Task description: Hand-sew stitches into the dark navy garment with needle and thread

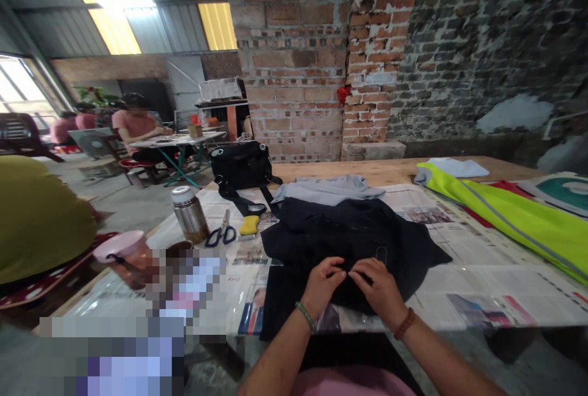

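Two hands are seen pinching the same spot of a dark navy cloth garment [349, 237], which is spread on the newspaper-covered wooden worktop [482, 273] directly near the person: the left hand [323, 283] and the right hand [377, 286] are both closed on a fold at its near edge, fingertips almost touching. Whether something thin is gripped between them cannot be told. The fabric could be puckered or dragged off the near edge if it were pulled unevenly. To the far left, blue-handled scissors [221, 234], a yellow block [249, 225] and a steel flask [189, 214] lie close; the loose cloth could catch and shift them.
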A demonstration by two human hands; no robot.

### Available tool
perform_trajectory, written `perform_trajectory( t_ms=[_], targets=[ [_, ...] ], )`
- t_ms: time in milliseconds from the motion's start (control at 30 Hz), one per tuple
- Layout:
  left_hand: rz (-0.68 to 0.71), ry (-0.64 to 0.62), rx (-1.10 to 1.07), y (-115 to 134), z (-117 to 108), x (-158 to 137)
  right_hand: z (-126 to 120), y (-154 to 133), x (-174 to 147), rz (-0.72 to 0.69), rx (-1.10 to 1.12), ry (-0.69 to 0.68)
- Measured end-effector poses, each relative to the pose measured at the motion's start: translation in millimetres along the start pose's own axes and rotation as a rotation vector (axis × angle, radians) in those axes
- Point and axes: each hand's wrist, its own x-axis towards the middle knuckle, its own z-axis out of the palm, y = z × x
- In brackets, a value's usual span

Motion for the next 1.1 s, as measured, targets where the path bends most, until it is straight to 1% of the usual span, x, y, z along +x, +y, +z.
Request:
perform_trajectory(
  t_ms=[100,500,633,733,867,933,1033,1100],
  targets=[
    [-0.001,-0.007,-0.012,-1,0,0,2,0,-2,0.008,0.012,-0.003],
    [0.001,-0.037,-0.007,-3,-1,-1,4,3,-7,-0.088,0.031,0.007],
    [0.009,-0.041,0.017,-4,0,-1,4,-1,-5,-0.082,0.017,-0.01],
    [0.017,-0.032,0.041,-3,1,-1,3,-6,-3,-0.083,0.018,0.008],
    [0.035,-0.004,0.089,1,3,-1,0,-13,1,-0.117,0.04,0.038],
    [0.037,-0.012,0.112,3,3,-2,-1,-15,2,-0.121,0.064,0.035],
    [0.039,-0.041,0.127,5,3,-4,0,-17,3,-0.047,0.14,0.015],
    [0.04,-0.057,0.132,5,3,-5,3,-17,3,0.072,0.225,0.018]
  ],
)
